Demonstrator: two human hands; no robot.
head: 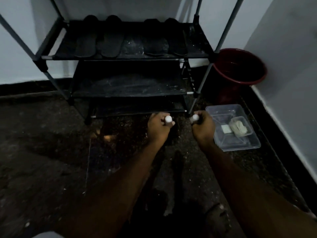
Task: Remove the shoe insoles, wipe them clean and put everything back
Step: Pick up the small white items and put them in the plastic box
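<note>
Left hand (158,126), fingers clenched round a white-tipped object (168,119), right hand (204,126) gripping a second white-tipped object (195,117), before the shoe rack (130,90), clear tub (240,145) just beside.

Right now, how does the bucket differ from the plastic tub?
The bucket is red, round and tall; the tub is clear, rectangular and low. The tub holds pale cloths; the bucket's inside is too dark to tell. Both stand on the floor by the right wall.
</note>
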